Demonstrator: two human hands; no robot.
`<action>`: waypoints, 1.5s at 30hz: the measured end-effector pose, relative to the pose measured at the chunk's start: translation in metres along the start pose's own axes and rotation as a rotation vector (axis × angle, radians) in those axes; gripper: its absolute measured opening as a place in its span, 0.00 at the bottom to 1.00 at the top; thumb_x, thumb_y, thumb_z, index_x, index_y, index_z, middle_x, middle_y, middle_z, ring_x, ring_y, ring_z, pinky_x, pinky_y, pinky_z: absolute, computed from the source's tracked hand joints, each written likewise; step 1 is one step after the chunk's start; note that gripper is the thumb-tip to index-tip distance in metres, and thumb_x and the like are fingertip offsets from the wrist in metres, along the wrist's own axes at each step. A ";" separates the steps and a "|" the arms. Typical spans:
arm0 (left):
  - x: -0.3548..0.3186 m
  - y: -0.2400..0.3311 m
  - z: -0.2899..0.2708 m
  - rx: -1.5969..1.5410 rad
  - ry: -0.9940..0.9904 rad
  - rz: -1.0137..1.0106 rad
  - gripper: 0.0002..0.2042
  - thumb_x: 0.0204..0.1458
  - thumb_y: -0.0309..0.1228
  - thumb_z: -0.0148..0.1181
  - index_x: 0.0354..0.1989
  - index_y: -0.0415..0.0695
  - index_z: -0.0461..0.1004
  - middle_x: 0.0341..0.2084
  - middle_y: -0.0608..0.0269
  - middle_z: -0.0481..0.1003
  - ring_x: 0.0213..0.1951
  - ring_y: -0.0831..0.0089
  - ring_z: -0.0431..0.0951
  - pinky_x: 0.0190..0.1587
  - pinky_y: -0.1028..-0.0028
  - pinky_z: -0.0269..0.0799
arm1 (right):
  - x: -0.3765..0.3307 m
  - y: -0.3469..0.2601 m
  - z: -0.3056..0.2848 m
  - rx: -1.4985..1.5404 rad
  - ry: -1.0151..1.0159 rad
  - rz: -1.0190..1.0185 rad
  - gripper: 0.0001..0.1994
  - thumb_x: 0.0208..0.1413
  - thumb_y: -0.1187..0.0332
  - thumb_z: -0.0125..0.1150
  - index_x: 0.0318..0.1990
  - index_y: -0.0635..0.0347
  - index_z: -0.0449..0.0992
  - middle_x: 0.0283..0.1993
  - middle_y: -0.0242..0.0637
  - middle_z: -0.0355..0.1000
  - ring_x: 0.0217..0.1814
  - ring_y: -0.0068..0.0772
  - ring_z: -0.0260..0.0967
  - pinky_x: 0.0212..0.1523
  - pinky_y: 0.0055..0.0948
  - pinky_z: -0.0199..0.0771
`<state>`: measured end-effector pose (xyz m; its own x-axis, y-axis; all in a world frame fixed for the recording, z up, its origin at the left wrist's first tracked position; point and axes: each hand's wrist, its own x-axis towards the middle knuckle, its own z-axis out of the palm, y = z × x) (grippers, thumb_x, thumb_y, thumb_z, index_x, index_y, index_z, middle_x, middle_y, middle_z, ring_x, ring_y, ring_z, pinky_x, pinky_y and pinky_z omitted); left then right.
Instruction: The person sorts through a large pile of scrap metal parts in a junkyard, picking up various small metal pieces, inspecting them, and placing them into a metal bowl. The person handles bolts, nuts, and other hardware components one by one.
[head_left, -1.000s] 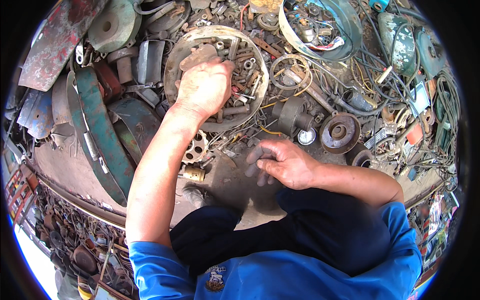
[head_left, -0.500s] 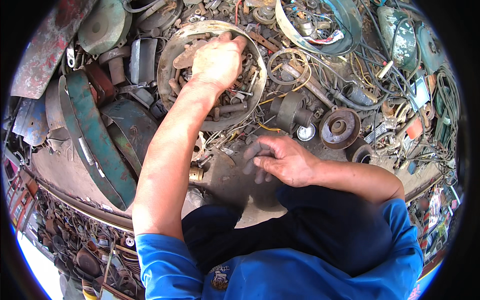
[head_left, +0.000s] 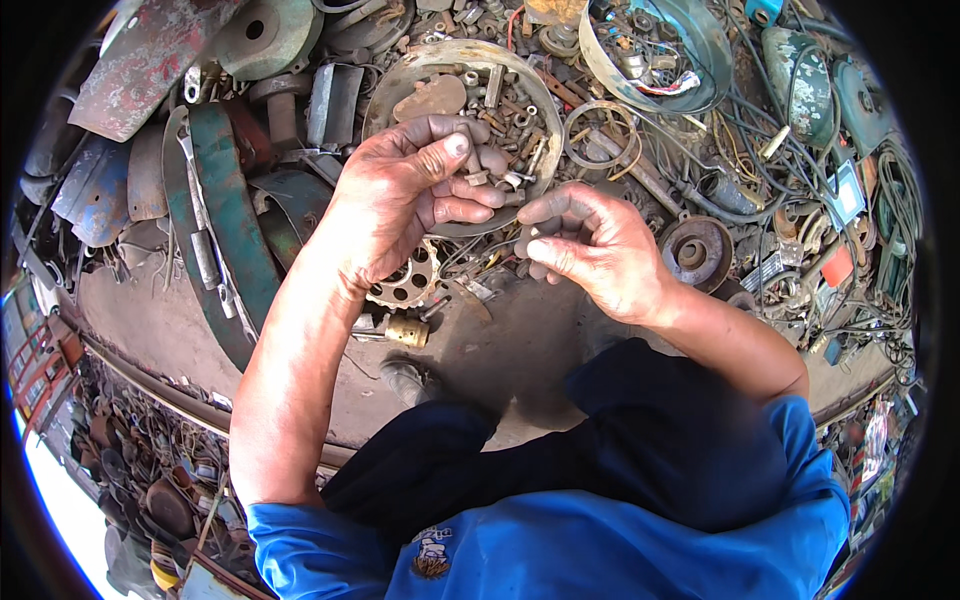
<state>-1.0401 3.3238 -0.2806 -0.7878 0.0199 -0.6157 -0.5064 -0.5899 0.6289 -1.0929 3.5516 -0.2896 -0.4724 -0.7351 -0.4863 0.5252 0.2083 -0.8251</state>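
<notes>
Two hands sorting small metal parts

The left hand (head_left: 405, 195) pinches small grey metal pieces (head_left: 482, 160) above a round metal pan (head_left: 400, 75) of bolts. The right hand (head_left: 590, 245), just beside it, grips a small dark part (head_left: 527, 243) between its fingertips, above the dusty surface (head_left: 500, 350)

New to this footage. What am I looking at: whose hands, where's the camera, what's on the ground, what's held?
No machine here: a person in a blue shirt works with bare hands. The one picture comes from a wide fisheye camera on that person's head, looking down, so straight edges bend near the rim. The left hand pinches a few small metal pieces above a round metal pan full of bolts and nuts. The right hand is held close beside it, fingers curled around something small that I cannot make out. Below them lie a toothed sprocket and a brass fitting. A green curved metal strip, a pulley and tangled wires lie around.
</notes>
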 end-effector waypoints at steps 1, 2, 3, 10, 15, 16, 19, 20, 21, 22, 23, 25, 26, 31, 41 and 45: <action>-0.010 0.001 0.002 0.082 0.046 -0.004 0.13 0.62 0.25 0.56 0.52 0.31 0.71 0.42 0.45 0.79 0.38 0.61 0.83 0.42 0.67 0.84 | -0.001 0.000 0.003 0.018 0.013 -0.010 0.11 0.59 0.75 0.65 0.48 0.66 0.75 0.38 0.34 0.76 0.37 0.20 0.74 0.36 0.21 0.78; -0.024 -0.001 0.006 0.137 0.078 0.046 0.14 0.59 0.23 0.60 0.52 0.31 0.72 0.40 0.51 0.79 0.37 0.66 0.82 0.41 0.71 0.82 | -0.002 -0.001 0.006 0.041 0.017 -0.041 0.11 0.58 0.76 0.65 0.48 0.66 0.75 0.38 0.34 0.76 0.38 0.20 0.74 0.36 0.21 0.78; -0.037 0.000 0.007 0.311 0.110 0.027 0.11 0.60 0.23 0.59 0.49 0.31 0.76 0.39 0.56 0.80 0.37 0.74 0.80 0.42 0.75 0.80 | -0.003 -0.001 0.009 0.059 0.036 -0.042 0.11 0.58 0.77 0.65 0.48 0.66 0.75 0.39 0.34 0.76 0.38 0.20 0.74 0.36 0.21 0.78; -0.081 -0.014 0.014 0.827 0.012 0.305 0.10 0.58 0.21 0.60 0.48 0.37 0.77 0.37 0.58 0.76 0.36 0.75 0.77 0.38 0.75 0.75 | -0.010 -0.002 0.028 -0.016 0.026 -0.257 0.13 0.53 0.76 0.71 0.46 0.63 0.77 0.43 0.31 0.74 0.35 0.16 0.71 0.36 0.18 0.73; -0.088 -0.025 0.014 0.880 0.049 0.309 0.08 0.55 0.22 0.63 0.42 0.37 0.75 0.31 0.59 0.74 0.31 0.72 0.74 0.35 0.72 0.71 | -0.014 -0.005 0.035 -0.096 0.021 -0.278 0.12 0.53 0.77 0.70 0.45 0.63 0.77 0.42 0.31 0.73 0.36 0.15 0.70 0.35 0.18 0.71; -0.089 -0.024 0.013 0.935 0.011 0.373 0.08 0.55 0.23 0.64 0.42 0.37 0.75 0.30 0.60 0.74 0.30 0.73 0.73 0.34 0.73 0.70 | -0.014 -0.005 0.037 -0.095 0.017 -0.264 0.12 0.53 0.77 0.70 0.44 0.63 0.77 0.42 0.32 0.74 0.36 0.18 0.71 0.35 0.19 0.72; -0.094 -0.019 0.010 0.722 -0.003 0.240 0.08 0.57 0.28 0.65 0.40 0.37 0.75 0.28 0.64 0.75 0.26 0.77 0.72 0.29 0.76 0.69 | -0.012 -0.005 0.036 -0.230 -0.002 -0.445 0.12 0.51 0.79 0.70 0.42 0.63 0.77 0.41 0.36 0.75 0.38 0.26 0.74 0.37 0.24 0.75; -0.096 -0.018 0.009 0.586 -0.008 0.157 0.09 0.57 0.30 0.66 0.40 0.37 0.75 0.28 0.65 0.75 0.25 0.78 0.71 0.28 0.77 0.69 | -0.012 -0.005 0.035 -0.373 -0.012 -0.654 0.12 0.50 0.80 0.70 0.42 0.63 0.78 0.41 0.36 0.75 0.39 0.29 0.75 0.38 0.26 0.76; -0.096 -0.017 0.008 0.390 -0.011 0.061 0.13 0.59 0.36 0.64 0.39 0.37 0.75 0.26 0.66 0.76 0.22 0.80 0.71 0.23 0.79 0.68 | -0.010 -0.004 0.035 -0.522 0.007 -0.797 0.12 0.48 0.81 0.70 0.41 0.62 0.78 0.41 0.37 0.75 0.41 0.33 0.76 0.39 0.29 0.78; -0.098 -0.017 0.008 0.279 0.004 0.004 0.13 0.60 0.37 0.63 0.39 0.37 0.75 0.26 0.64 0.75 0.23 0.80 0.71 0.23 0.80 0.67 | -0.011 -0.004 0.033 -0.545 -0.012 -0.837 0.13 0.44 0.82 0.70 0.39 0.61 0.78 0.42 0.41 0.75 0.44 0.42 0.76 0.42 0.34 0.78; -0.099 -0.019 0.008 0.170 0.021 -0.049 0.14 0.61 0.38 0.61 0.40 0.37 0.75 0.25 0.63 0.75 0.23 0.79 0.71 0.24 0.80 0.66 | -0.010 -0.003 0.033 -0.553 -0.001 -0.889 0.13 0.45 0.81 0.70 0.39 0.60 0.78 0.42 0.40 0.76 0.44 0.41 0.77 0.42 0.34 0.78; -0.100 -0.024 0.010 0.114 0.034 -0.047 0.14 0.62 0.39 0.60 0.40 0.37 0.74 0.26 0.62 0.75 0.23 0.78 0.71 0.24 0.79 0.67 | -0.009 -0.002 0.032 -0.554 0.004 -0.919 0.12 0.47 0.80 0.72 0.39 0.62 0.77 0.40 0.44 0.77 0.40 0.43 0.78 0.38 0.34 0.79; -0.100 -0.026 0.010 0.089 0.047 -0.042 0.15 0.62 0.39 0.60 0.40 0.36 0.74 0.26 0.62 0.75 0.23 0.77 0.72 0.24 0.79 0.67 | -0.008 -0.002 0.033 -0.548 0.020 -0.892 0.12 0.47 0.79 0.72 0.40 0.62 0.77 0.40 0.44 0.77 0.40 0.40 0.78 0.37 0.33 0.79; -0.097 -0.036 0.014 0.219 0.035 0.197 0.12 0.62 0.33 0.60 0.44 0.35 0.74 0.30 0.62 0.76 0.27 0.80 0.74 0.28 0.81 0.71 | -0.014 0.002 0.039 -0.272 0.043 -0.596 0.11 0.51 0.78 0.71 0.41 0.64 0.77 0.43 0.40 0.77 0.39 0.25 0.76 0.36 0.24 0.77; -0.085 -0.031 0.021 0.828 0.033 0.579 0.12 0.57 0.28 0.64 0.47 0.35 0.77 0.36 0.55 0.79 0.37 0.69 0.79 0.43 0.71 0.76 | -0.023 0.003 0.036 -0.110 0.095 -0.357 0.10 0.56 0.79 0.67 0.45 0.65 0.75 0.41 0.33 0.75 0.40 0.19 0.75 0.39 0.19 0.77; -0.089 -0.034 0.018 0.673 0.079 0.277 0.15 0.63 0.38 0.59 0.41 0.34 0.78 0.29 0.57 0.79 0.31 0.73 0.77 0.35 0.74 0.73 | -0.017 0.002 0.034 -0.221 0.082 -0.569 0.11 0.51 0.80 0.70 0.41 0.63 0.77 0.41 0.38 0.77 0.40 0.29 0.78 0.40 0.27 0.79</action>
<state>-0.9589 3.3564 -0.2390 -0.9035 -0.1315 -0.4079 -0.4180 0.0593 0.9065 -1.0596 3.5425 -0.2737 -0.6930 -0.7201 0.0346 0.0200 -0.0672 -0.9975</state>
